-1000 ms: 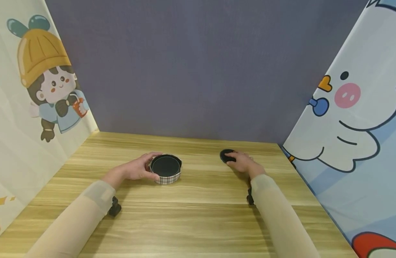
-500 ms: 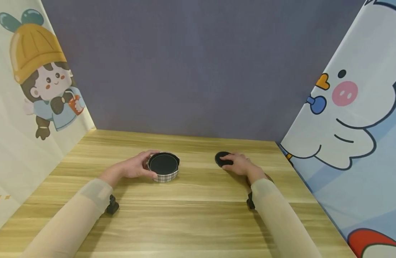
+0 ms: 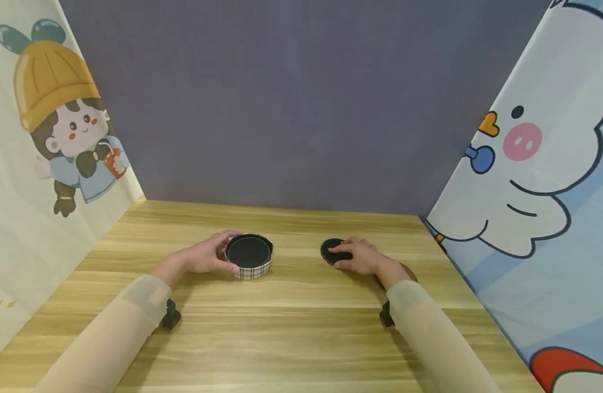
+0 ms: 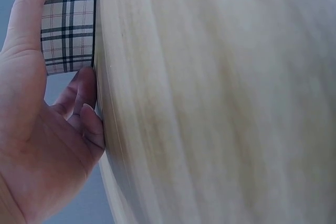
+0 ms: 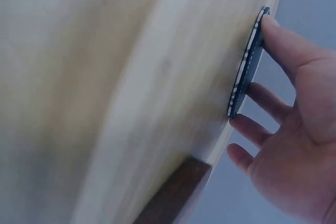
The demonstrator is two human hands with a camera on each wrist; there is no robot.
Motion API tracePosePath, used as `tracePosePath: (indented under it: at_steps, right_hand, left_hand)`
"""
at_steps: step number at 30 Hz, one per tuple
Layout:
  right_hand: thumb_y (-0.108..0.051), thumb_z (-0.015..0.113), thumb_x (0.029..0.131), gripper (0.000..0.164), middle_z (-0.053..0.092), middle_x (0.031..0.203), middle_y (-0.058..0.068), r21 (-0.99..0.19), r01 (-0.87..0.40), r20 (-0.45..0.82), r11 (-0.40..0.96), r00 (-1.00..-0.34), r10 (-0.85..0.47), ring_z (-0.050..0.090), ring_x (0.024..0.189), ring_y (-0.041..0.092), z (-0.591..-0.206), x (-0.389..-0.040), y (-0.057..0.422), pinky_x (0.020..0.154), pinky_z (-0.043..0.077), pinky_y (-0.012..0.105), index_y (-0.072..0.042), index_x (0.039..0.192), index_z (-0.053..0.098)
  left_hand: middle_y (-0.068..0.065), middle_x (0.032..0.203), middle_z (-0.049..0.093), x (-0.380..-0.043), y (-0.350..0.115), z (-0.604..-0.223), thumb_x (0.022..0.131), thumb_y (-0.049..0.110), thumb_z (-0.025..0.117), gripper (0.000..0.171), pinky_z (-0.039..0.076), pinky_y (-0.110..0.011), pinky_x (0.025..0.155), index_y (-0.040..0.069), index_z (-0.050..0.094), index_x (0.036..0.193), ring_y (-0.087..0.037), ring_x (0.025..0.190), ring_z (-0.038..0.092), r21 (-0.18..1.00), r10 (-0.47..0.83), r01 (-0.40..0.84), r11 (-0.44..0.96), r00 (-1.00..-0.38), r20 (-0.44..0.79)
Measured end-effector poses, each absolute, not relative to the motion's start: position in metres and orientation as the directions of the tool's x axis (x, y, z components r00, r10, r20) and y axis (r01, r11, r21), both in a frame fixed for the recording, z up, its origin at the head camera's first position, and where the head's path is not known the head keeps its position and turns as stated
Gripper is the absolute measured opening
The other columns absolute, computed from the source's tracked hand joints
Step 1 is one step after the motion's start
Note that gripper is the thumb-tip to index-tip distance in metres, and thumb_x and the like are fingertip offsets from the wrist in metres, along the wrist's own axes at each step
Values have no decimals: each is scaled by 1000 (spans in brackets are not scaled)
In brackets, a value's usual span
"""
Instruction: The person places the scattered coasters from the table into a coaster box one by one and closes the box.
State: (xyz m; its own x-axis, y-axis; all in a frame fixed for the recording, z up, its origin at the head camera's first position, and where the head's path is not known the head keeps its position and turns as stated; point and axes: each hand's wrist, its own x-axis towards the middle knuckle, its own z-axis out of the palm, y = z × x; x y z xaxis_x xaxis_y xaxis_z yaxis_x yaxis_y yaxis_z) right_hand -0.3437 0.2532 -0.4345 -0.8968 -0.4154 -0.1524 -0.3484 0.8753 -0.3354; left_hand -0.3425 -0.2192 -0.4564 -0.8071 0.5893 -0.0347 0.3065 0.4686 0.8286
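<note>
My left hand [image 3: 207, 254] grips the side of a round plaid coaster holder [image 3: 252, 272], which stands on the table. A black disc with a pale stitched ring fills its top, just below the rim. In the left wrist view the checked wall [image 4: 68, 22] lies between thumb and fingers. Over to the right, my right hand [image 3: 364, 256] pinches a thin black round coaster [image 3: 330, 252] by its edge. The right wrist view shows that coaster [image 5: 247, 66] edge-on, with a black-and-white rim, thumb at one end and fingertips along the other side.
A dark brown object [image 3: 410, 271] lies on the wooden table [image 3: 281, 338] beneath my right wrist, mostly hidden by it. The right wrist view shows its flat brown side [image 5: 176, 195]. A grey panel [image 3: 281, 109] closes the back, and printed cloths hang left and right.
My right hand has drawn the black coaster leftward and toward me, closer to the holder. The brown object has come into sight beside the right wrist. My left hand keeps its grip.
</note>
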Motion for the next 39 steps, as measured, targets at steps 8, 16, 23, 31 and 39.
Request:
tracePosePath:
  at_steps: [8, 16, 23, 31, 39]
  right_hand:
    - [-47, 71, 107, 51, 42, 170, 16, -349, -380, -151, 856, -879, -452, 34, 155, 50, -437, -326, 245, 122, 23, 78, -38, 157, 62]
    - [-44, 73, 107, 53, 43, 169, 16, -327, -439, -139, 836, -853, -503, 36, 152, 48, -433, -313, 239, 119, 28, 75, -38, 157, 61]
    - [-44, 74, 106, 52, 43, 167, 13, -337, -465, -150, 819, -832, -534, 40, 143, 42, -435, -304, 232, 116, 37, 70, -43, 156, 61]
    - [-45, 75, 105, 52, 40, 167, 10, -374, -449, -165, 812, -829, -535, 39, 142, 38, -439, -300, 229, 115, 41, 65, -48, 155, 60]
    - [-45, 77, 104, 54, 41, 161, 15, -423, -463, -144, 779, -814, -563, 39, 143, 43, -437, -296, 226, 113, 42, 70, -38, 155, 63]
  left_hand:
    - [-35, 158, 47, -342, -221, -457, 92, 28, 92, 109, 57, -39, 99, 6, 22, 173, -29, 114, 72, 826, 589, 306, 473, -807, -39]
    - [-40, 153, 46, -343, -225, -460, 92, 37, 92, 111, 56, -33, 94, 1, 21, 171, -29, 111, 71, 808, 618, 370, 459, -786, 9]
    - [-35, 155, 47, -342, -223, -458, 92, 34, 93, 111, 55, -35, 97, 6, 23, 172, -28, 111, 70, 820, 592, 320, 475, -805, -29]
    - [-36, 156, 47, -341, -221, -458, 93, 28, 92, 108, 55, -35, 96, 6, 23, 172, -28, 109, 69, 816, 586, 317, 483, -809, -32]
    - [-36, 156, 49, -341, -220, -459, 92, 22, 92, 105, 55, -36, 96, 6, 25, 172, -27, 108, 70, 818, 585, 323, 475, -810, -20]
